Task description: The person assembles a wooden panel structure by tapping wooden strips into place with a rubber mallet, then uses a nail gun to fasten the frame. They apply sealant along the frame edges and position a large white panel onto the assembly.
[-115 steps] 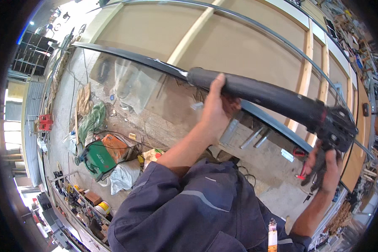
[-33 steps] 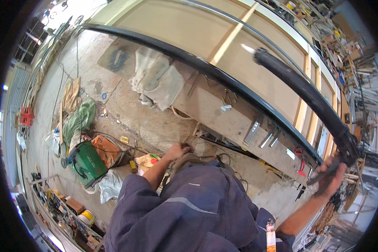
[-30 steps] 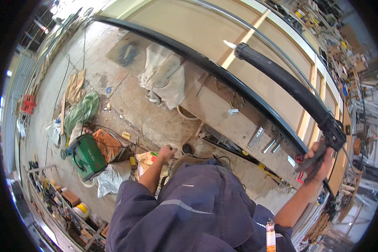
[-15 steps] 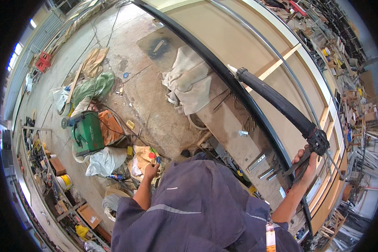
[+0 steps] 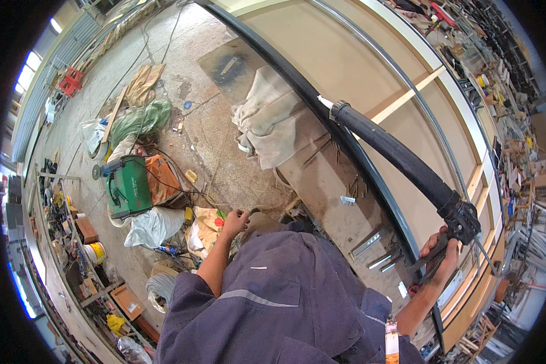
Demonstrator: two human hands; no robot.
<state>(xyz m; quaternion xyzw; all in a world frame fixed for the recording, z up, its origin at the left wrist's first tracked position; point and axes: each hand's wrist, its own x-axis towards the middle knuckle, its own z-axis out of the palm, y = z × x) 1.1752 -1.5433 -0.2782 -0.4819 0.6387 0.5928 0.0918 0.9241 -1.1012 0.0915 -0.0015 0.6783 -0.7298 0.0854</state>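
Observation:
My right hand [image 5: 440, 255] is shut on the trigger handle of a long black sealant gun [image 5: 394, 161]. Its barrel slants up to the left, and the white nozzle tip [image 5: 323, 101] sits over a curved black frame rail [image 5: 285, 73]. The rail runs along a big plywood panel [image 5: 358, 54] with wooden battens. My left hand [image 5: 233, 221] hangs low at my hip against my dark blue work clothes [image 5: 273, 291]. Its fingers are loosely bent, and whether it holds anything is unclear.
On the concrete floor lie a crumpled grey cloth [image 5: 267, 118], a green machine [image 5: 127, 185] beside an orange bag [image 5: 161, 179], white sacks [image 5: 151, 224], a green bag [image 5: 139, 118] and cables. A white bucket [image 5: 94, 252] and cluttered shelves line the left. A red stool [image 5: 70, 82] stands far left.
My left hand has let go of the gun's barrel and dropped to my hip. My right hand alone now carries the gun, and my view has tilted further down toward the floor.

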